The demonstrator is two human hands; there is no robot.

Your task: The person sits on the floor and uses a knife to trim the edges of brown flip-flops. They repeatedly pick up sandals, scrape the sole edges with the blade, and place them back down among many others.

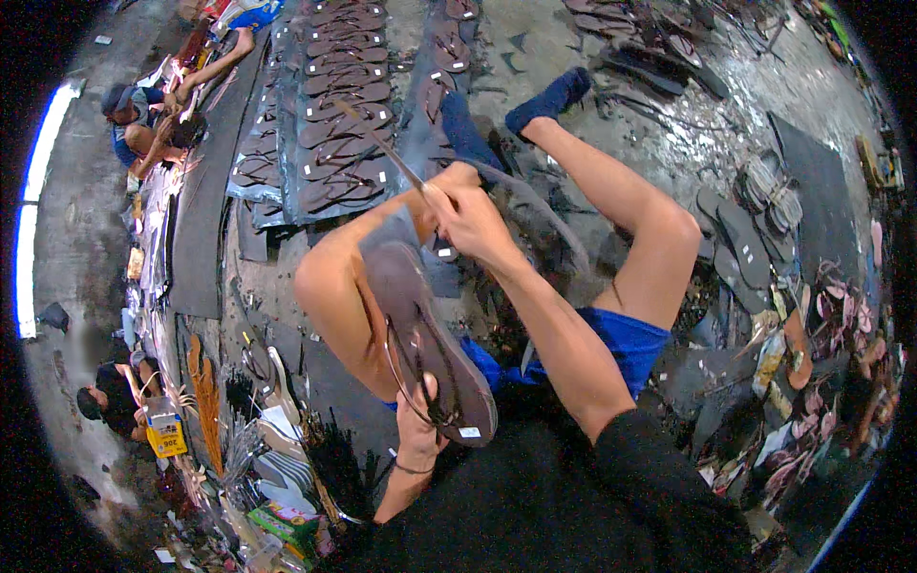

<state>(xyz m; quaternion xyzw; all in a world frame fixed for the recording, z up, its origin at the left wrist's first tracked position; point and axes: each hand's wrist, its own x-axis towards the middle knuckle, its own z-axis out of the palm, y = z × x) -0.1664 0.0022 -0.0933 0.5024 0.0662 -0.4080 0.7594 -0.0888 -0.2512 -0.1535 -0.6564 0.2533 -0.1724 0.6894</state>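
Note:
My left hand (417, 420) is closed round the heel end of a dark brown flip-flop (411, 306), its fingers by the thong straps. The sole stands tilted against my bent left leg, toe end away from me. My right hand (468, 220) grips a long, narrow-bladed knife (382, 143), which points to the far left, apart from the flip-flop. A grey pad (390, 232) lies on my shin behind the toe end. From beside my right hand a curved grey strip (554, 215) hangs towards the right; whether the hand holds it is unclear.
Rows of brown flip-flops (346, 76) lie on the floor ahead. More soles and sandals (735, 239) are heaped at right, near a dark mat (812, 191). Brushes and scraps (277, 449) crowd the left. Two other people (134, 129) sit at far left.

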